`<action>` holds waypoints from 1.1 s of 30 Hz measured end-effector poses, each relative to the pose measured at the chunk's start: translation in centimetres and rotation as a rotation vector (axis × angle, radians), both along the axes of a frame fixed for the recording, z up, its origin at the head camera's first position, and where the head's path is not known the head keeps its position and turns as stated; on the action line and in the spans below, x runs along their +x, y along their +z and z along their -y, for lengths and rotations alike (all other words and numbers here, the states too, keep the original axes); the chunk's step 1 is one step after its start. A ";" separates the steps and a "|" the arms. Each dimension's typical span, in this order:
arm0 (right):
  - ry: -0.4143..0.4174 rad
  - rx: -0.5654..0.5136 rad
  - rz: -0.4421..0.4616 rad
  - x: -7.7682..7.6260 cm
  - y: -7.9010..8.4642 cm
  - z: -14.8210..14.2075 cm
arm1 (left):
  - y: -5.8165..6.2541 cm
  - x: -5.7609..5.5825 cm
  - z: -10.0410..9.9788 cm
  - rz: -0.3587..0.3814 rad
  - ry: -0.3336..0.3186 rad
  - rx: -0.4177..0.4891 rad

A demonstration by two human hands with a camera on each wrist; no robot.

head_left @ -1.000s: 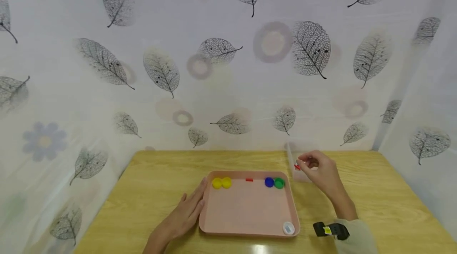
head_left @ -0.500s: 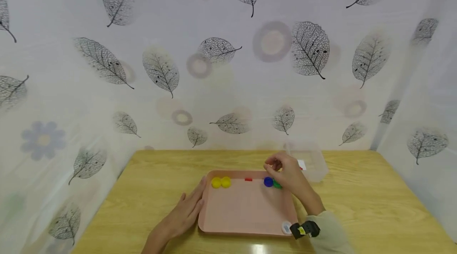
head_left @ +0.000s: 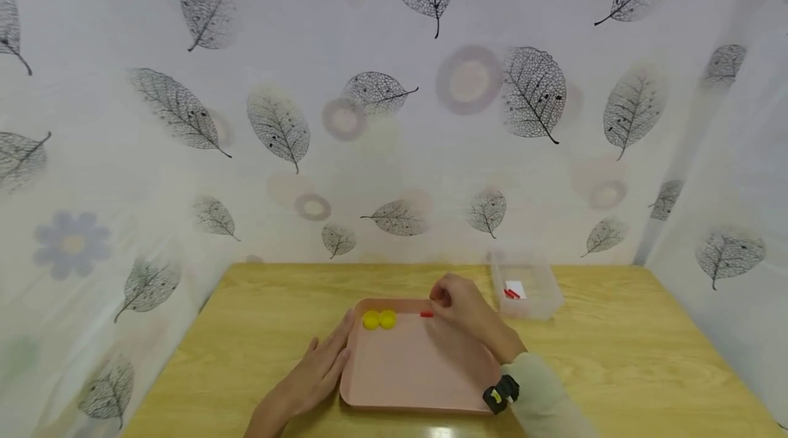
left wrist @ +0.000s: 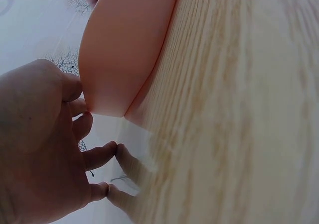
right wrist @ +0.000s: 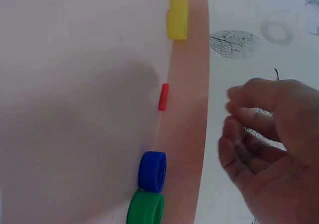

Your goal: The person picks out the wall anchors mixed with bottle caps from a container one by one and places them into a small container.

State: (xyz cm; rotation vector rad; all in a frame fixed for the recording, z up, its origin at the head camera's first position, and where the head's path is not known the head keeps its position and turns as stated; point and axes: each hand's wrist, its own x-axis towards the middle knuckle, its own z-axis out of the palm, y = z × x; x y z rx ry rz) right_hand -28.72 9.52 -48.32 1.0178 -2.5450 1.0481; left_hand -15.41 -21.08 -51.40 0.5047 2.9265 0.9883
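My left hand [head_left: 314, 369] lies with extended fingers against the left side of the pink tray [head_left: 400, 369]. My right hand [head_left: 462, 308] hovers at the tray's far edge, just right of a short red stick [head_left: 427, 314]. Its fingertips are drawn together in the right wrist view; whether something small is between them cannot be made out. Two yellow caps [head_left: 379, 319] touch each other at the far left of the tray. A blue cap [right wrist: 152, 171] and a green cap [right wrist: 145, 208] stand side by side in the right wrist view; my right arm hides them from the head view.
A clear plastic box [head_left: 544, 284] stands on the wooden table [head_left: 628, 349] behind the tray's right corner. Several red sticks [head_left: 512, 293] and a white slip [head_left: 517, 285] are in it. A leaf-patterned curtain [head_left: 394, 157] closes off the back.
My right hand has come out of the clear box and moved left over the blue and green caps to the red stick. The white cap is now covered by my right wrist. My left hand stays put.
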 end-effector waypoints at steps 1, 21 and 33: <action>0.004 0.022 0.006 0.0 -0.1 0.1 | 0.0 0.0 0.0 0.000 0.000 -0.001; 0.006 0.170 0.170 1.2 0.4 0.2 | -0.1 0.0 0.0 0.001 -0.014 -0.009; -0.111 0.088 0.158 3.9 2.0 0.4 | -0.2 0.0 0.2 -0.012 -0.010 -0.021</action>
